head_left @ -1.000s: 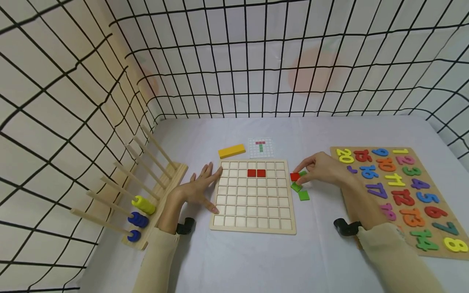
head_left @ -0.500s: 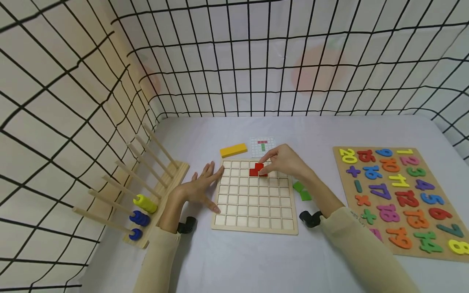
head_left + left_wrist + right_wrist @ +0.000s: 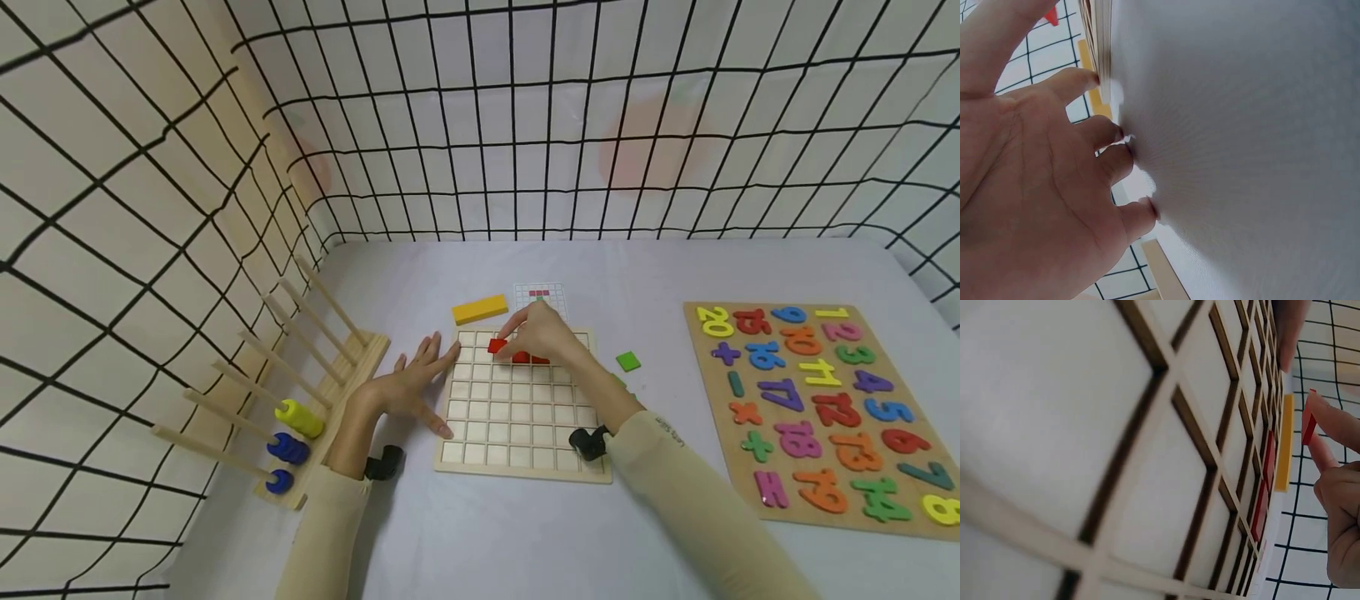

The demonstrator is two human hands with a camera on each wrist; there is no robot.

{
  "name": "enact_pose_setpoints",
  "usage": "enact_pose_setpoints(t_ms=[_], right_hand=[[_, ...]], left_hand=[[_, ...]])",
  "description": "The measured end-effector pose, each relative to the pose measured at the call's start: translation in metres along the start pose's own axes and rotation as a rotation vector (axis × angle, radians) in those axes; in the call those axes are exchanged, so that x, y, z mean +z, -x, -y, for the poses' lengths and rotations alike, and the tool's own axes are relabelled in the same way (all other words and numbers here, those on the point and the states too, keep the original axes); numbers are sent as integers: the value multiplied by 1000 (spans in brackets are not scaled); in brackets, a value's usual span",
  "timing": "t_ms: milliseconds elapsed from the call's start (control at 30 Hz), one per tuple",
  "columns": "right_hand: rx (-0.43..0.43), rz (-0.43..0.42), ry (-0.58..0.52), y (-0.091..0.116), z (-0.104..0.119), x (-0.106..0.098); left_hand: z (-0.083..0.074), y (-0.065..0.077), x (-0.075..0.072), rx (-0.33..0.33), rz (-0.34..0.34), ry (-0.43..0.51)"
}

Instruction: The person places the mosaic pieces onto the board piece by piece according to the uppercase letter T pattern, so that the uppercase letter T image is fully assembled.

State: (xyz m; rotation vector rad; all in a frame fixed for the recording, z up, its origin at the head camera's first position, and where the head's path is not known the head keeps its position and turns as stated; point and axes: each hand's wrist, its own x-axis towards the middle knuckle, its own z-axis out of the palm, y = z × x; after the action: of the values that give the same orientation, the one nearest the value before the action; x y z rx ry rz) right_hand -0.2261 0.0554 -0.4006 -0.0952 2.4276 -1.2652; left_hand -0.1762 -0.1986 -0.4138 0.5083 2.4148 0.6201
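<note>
A thin red square tile point(image 3: 496, 345) is pinched between thumb and index finger of my right hand point(image 3: 543, 335). In the right wrist view this tile point(image 3: 1308, 425) is raised off the wooden grid board point(image 3: 523, 477). Two more red tiles point(image 3: 521, 357) sit side by side in cells of an upper row, partly covered by the right hand. My left hand point(image 3: 401, 389) lies with spread fingers along the board's left edge. From the left wrist, this hand's point(image 3: 1041, 169) fingertips meet the white cloth, and it holds nothing.
Right of the board lies a green tile point(image 3: 628, 361); other green is mostly behind the sleeve. Behind it are a yellow block point(image 3: 480, 309) and a pattern card point(image 3: 555, 293). A peg stand point(image 3: 367, 354) stands left, a number board point(image 3: 720, 454) right. Black wire mesh surrounds the table.
My right hand has carried a red tile from beside the board's right edge leftward, past the two placed red tiles. The left hand has stayed at the board's left edge.
</note>
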Motion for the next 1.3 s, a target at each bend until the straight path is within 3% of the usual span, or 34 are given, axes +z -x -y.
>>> enact_pose_setpoints(t_ms=[267, 1300], right_hand=[[57, -14, -1, -3, -4, 5], [34, 13, 34, -6, -6, 8]], left_hand=[[-1, -1, -1, 10, 2, -4], [-1, 2, -1, 15, -1, 14]])
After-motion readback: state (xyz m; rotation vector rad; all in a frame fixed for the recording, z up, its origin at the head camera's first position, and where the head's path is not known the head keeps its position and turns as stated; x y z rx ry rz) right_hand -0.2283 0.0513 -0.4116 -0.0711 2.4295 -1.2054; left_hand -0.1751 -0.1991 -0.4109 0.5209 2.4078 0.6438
